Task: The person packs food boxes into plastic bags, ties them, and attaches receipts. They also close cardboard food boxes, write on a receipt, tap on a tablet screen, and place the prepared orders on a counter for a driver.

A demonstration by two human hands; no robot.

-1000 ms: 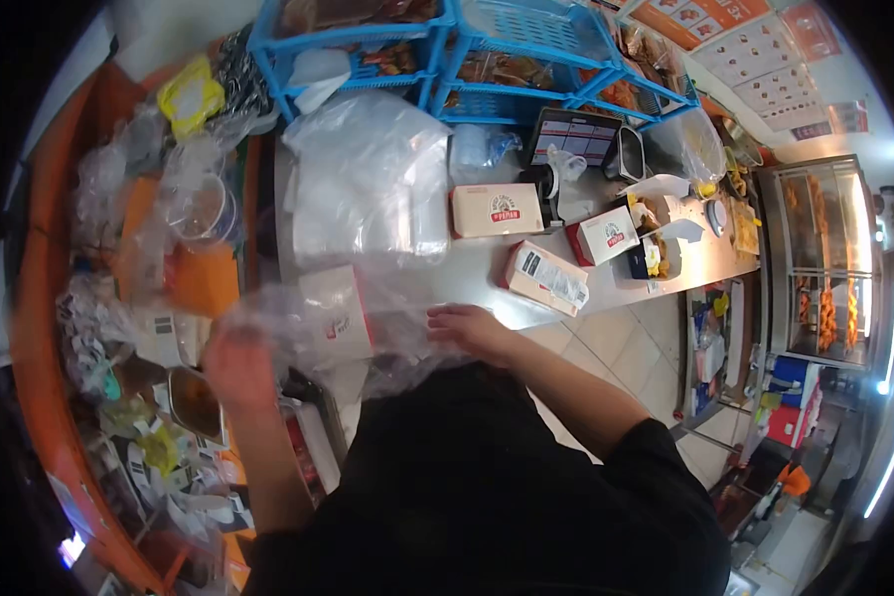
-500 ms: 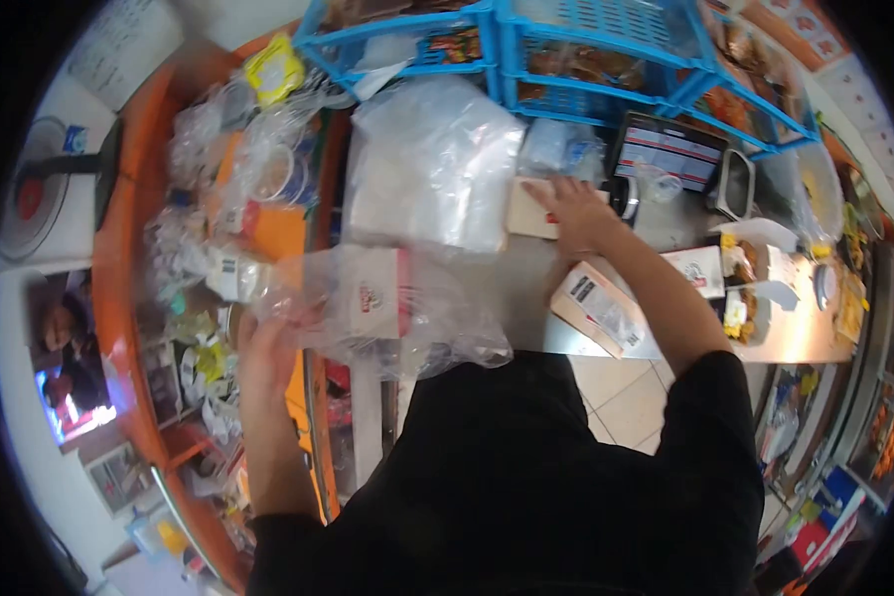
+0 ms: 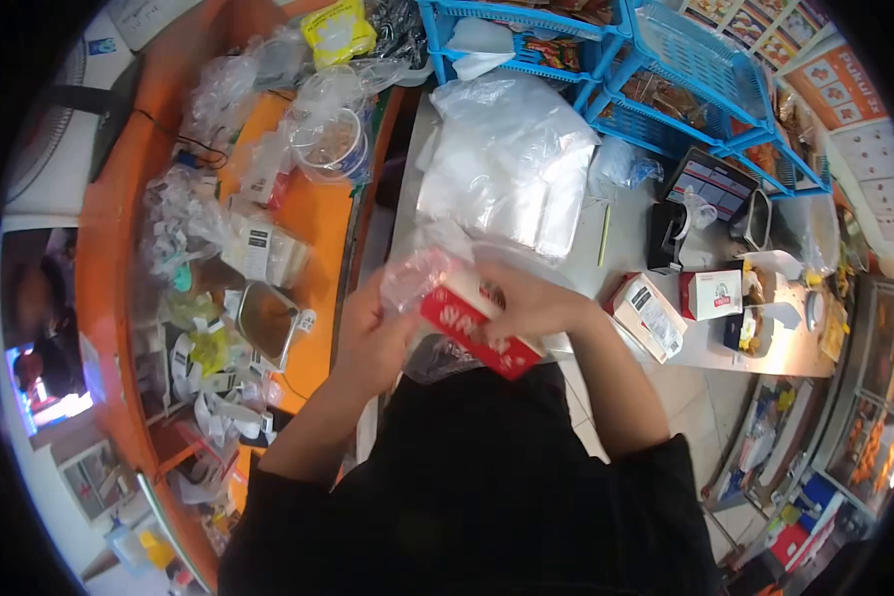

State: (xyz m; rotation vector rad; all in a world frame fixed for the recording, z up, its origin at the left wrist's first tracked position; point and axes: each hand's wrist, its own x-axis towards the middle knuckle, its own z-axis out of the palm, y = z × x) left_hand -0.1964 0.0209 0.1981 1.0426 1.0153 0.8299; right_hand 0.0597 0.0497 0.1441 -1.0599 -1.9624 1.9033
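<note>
Our left hand [image 3: 372, 343] curls closed on the clear bag [image 3: 413, 282], while our right hand [image 3: 538, 304] grips the red-and-white box [image 3: 457, 318] between both hands. We do best keeping the box steady and the plastic loose, so no corner snags.

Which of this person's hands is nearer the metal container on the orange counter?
Left. The left hand is across a gap from the metal container; the right hand is farther away, on the red-and-white box.
</note>
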